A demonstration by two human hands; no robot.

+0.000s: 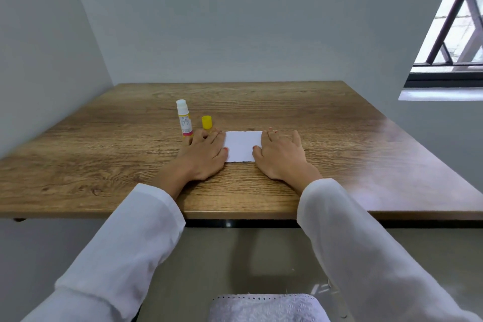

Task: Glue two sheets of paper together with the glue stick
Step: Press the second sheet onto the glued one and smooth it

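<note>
Left hand [202, 155] and right hand [281, 155] flat, grip released, pressing paper sheets [243, 145] between them onto surface [326, 125], likely bonding glue. Uncapped glue stick [184, 119] and yellow cap [206, 122] upright just beyond left hand, clear of sheets.

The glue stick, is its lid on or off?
Off. The glue stick stands upright with its white top bare, and its yellow cap sits beside it on the table.

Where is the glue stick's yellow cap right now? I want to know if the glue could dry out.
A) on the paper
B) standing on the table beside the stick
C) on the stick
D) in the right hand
B: the cap stands on the table just right of the uncapped stick.
</note>
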